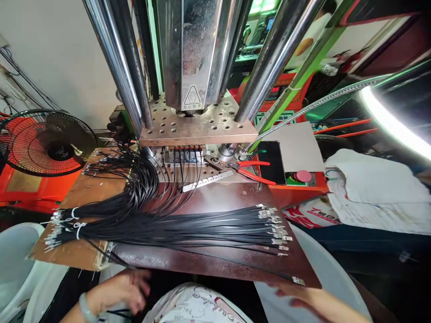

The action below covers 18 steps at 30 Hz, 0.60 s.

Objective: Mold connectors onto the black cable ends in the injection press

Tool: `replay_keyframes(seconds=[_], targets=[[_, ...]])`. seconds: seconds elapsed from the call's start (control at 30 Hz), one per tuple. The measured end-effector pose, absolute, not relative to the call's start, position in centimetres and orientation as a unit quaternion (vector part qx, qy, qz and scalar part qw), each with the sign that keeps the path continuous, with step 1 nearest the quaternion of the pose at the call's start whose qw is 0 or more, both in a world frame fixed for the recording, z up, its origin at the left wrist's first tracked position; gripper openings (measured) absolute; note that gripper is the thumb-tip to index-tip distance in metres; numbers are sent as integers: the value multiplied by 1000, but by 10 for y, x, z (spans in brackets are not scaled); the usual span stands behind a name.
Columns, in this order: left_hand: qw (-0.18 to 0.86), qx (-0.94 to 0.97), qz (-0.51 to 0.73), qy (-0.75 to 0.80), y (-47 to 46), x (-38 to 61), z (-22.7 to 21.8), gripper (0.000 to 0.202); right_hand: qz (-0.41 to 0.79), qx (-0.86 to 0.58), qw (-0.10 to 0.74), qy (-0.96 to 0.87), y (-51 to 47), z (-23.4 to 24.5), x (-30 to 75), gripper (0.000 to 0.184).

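A long bundle of black cables (pixel 175 226) lies across the brown work table (pixel 222 264), with metal terminals at its right end (pixel 274 229) and its left end (pixel 54 229). A few cables run up into the fixture (pixel 185 154) under the press. My left hand (pixel 126 291) is below the table's front edge at lower left, blurred, near a hanging black cable. My right hand (pixel 296 298) is low at the right, just under the table's near corner, and is also smeared. A single cable tip (pixel 298 281) lies at that corner.
A steel press (pixel 197 67) with shiny columns stands at the back. Red-handled pliers (pixel 252 170) and a metal strip (pixel 208 181) lie near it. A fan (pixel 47 141) is at left. At right are a red button (pixel 304 176), white cloth (pixel 373 188) and a lamp (pixel 393 121).
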<state>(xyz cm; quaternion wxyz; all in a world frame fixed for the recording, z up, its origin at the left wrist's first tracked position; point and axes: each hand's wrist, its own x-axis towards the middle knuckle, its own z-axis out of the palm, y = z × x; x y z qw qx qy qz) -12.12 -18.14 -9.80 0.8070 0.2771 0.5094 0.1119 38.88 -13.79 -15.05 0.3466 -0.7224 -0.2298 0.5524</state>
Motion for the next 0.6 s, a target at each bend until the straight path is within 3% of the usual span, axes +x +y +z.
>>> replay_keyframes(seconds=[0.07,0.17,0.3,0.6], targets=[[716,168,386,557,-187,-113,-149,46,675,-603,394,-157,-163,-174,350,39],[576,62,572,581,-173,-92,-187,38,664,-509,542,-77,-166,-194,299,60],[544,30,607,579,-162,-78,-189,28,614,-475,629,-41,-156,-204,283,68],[562,38,609,559,-167,-79,-185,24,625,-490,595,-121,-162,-202,285,57]])
